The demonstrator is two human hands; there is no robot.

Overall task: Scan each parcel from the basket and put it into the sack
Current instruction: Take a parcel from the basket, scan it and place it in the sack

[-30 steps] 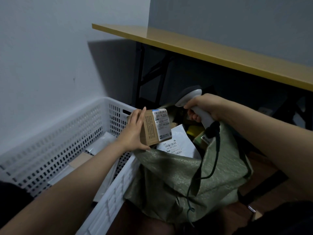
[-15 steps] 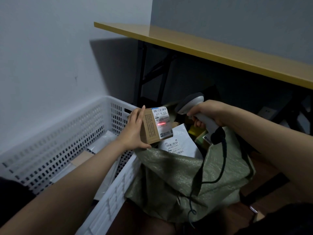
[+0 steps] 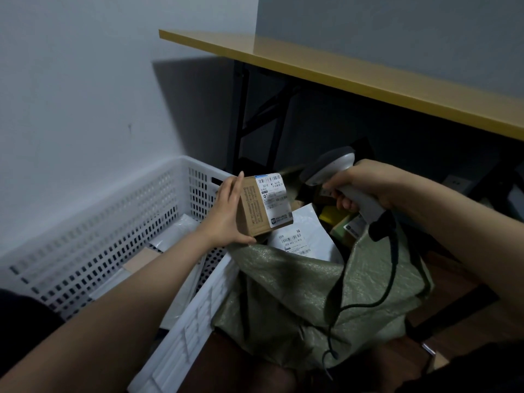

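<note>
In dim, bluish light the yellow flat-topped counter [image 3: 340,72] casts a hard shadow on the pale grey wall [image 3: 71,95]; edges bow.

A yellow tabletop [image 3: 340,72] rests on black crossed legs [image 3: 240,117]. Left of the tabletop: a plain white wall [image 3: 71,95]. Above and behind it: a grey wall [image 3: 397,29]. Below it: deep shadow, brown wood floor [image 3: 448,276]. Lighting is dim.

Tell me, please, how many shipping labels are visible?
3: one on the cardboard box in the left hand, one on the white mailer in the sack, one on a yellowish parcel below the scanner. Others may be hidden.
</note>
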